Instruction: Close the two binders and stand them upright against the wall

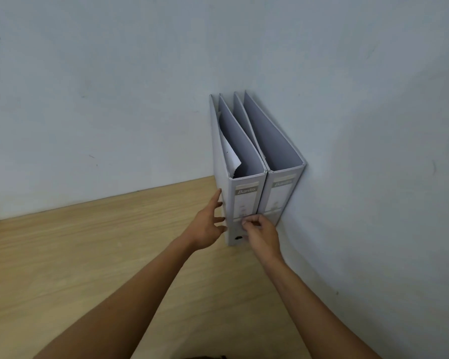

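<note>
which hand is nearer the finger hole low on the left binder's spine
Right. The right hand rests on the lower spine of the left binder, just right of the finger hole. The left hand is flat against that binder's outer left cover, farther off.

Two binders are standing upright side by side on the table (88,268), spines facing the person; the left binder (244,203) is touching the right binder (278,198) along its side; the right binder is sitting in the corner, its outer side against the right wall (373,177), both backing onto the rear wall (114,86); a loose sheet (230,154) is sticking up inside the left binder; the left hand (208,226) is lying flat against the left binder's outer side; the right hand (262,237) is resting its fingertips on the lower spine of the left binder.
</note>
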A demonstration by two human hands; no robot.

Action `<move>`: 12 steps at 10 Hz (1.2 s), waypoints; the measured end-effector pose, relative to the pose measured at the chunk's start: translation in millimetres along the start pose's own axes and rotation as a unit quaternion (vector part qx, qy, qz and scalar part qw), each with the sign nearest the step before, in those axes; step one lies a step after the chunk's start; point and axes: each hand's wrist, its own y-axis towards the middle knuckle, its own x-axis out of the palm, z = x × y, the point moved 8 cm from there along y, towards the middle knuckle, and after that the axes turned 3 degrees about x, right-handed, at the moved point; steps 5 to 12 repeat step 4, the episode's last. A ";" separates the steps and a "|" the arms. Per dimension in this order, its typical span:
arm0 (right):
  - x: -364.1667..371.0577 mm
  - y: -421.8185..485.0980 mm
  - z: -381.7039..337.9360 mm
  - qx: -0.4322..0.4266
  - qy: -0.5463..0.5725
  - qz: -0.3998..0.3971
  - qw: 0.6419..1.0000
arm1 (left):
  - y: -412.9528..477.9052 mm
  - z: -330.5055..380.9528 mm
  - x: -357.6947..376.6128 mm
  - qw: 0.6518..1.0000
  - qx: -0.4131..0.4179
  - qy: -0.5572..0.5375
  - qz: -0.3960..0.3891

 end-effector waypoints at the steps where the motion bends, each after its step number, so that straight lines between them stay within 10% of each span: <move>1: 3.2 -5.5 0.9 0.005 -0.001 -0.017 1.000 | -17.2 -7.4 -2.5 1.000 -0.014 -0.003 -0.007; 12: 30.4 -33.6 5.1 0.077 0.038 -0.002 0.996 | -86.5 -37.2 -55.8 0.995 -0.028 -0.080 0.057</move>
